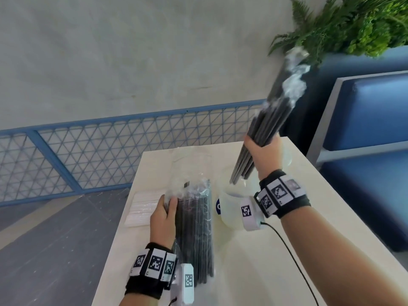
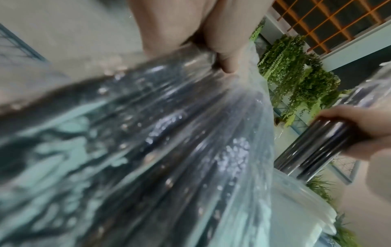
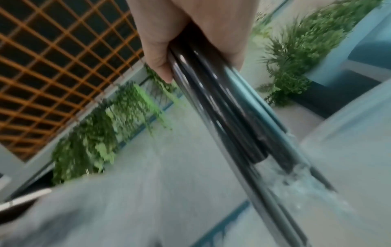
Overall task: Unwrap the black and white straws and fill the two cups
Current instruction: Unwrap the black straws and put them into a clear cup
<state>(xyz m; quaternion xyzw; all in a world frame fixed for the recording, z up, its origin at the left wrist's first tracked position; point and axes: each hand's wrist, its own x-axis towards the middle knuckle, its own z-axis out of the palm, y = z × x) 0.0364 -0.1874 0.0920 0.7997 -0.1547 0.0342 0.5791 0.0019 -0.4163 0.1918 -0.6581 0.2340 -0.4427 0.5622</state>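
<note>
Only the head view shows the white straws (image 1: 141, 209) at the table's (image 1: 287, 250) left edge. Right hand (image 1: 263, 154) grips a raised bundle of black straws (image 1: 270, 127) above a cup (image 1: 231, 208). Left hand (image 1: 163, 219) clasps the wrapped black straw pack (image 1: 195, 230) mid-table.

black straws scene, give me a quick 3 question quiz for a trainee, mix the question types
1. True or false: the right hand grips a bundle of black straws raised off the table.
2. Multiple choice: what does the left hand hold? A) a white cup B) the plastic pack of black straws C) nothing
3. Fill in: the white straws lie on the table to the ____ of the left hand.

Key: 1 true; 2 B; 3 left
</note>
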